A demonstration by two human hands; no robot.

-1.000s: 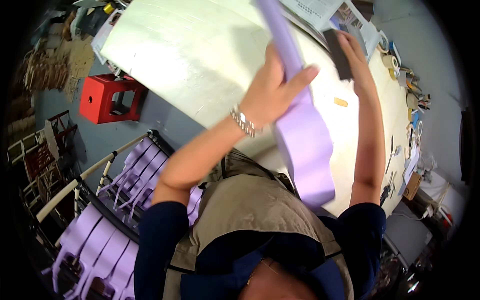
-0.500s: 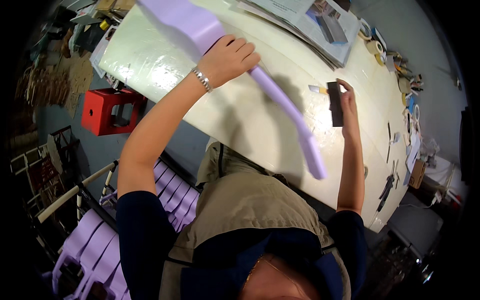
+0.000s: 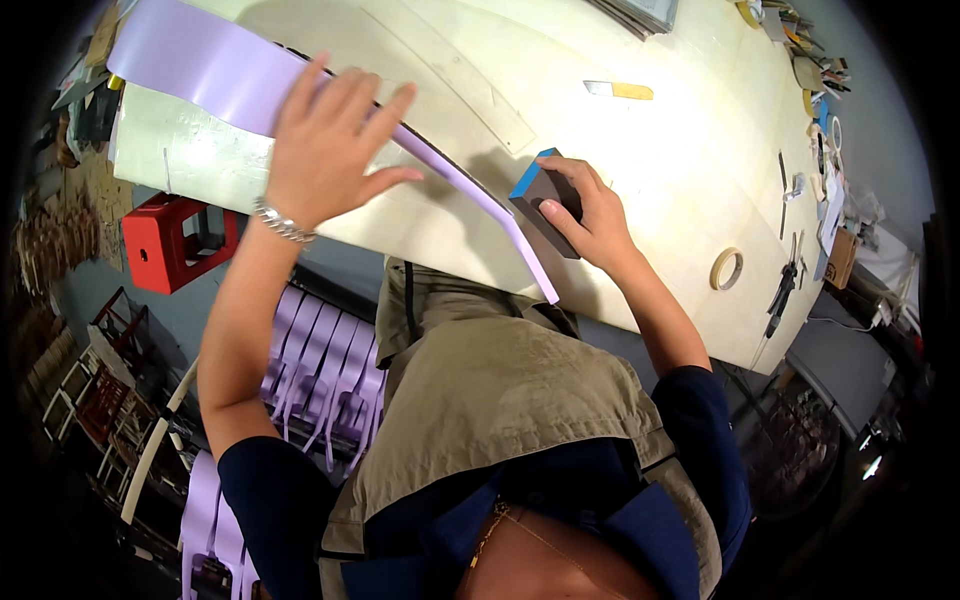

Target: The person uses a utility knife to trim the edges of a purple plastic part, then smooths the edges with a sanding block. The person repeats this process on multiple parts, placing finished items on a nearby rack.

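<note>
A pale table (image 3: 680, 190) fills the upper part of the view, its front edge just ahead of the khaki apron (image 3: 500, 370). A rack of purple parts (image 3: 320, 355) stands below that edge, at the left.

The purple guitar-shaped piece (image 3: 215, 75) points its narrow neck toward the operator, tip at the front edge; its wide body lies at the far left of the table. Contact with the surface cannot be fully confirmed.

Right hand (image 3: 590, 215): closed around a dark block (image 3: 535, 205) with a blue end, just beside the neck. Left hand (image 3: 335, 145): palm down over the piece, fingers spread, slightly blurred; whether it grips cannot be told.

Change: half a second ago, the left hand gripped the piece where neck meets body, and the block was well apart from it. The piece now presents a narrow side, with neck and block close together; this appears to place that side within working reach.

Beyond: a tape roll (image 3: 716, 270), a yellow-handled knife (image 3: 620, 90), a newspaper stack (image 3: 640, 12).
</note>
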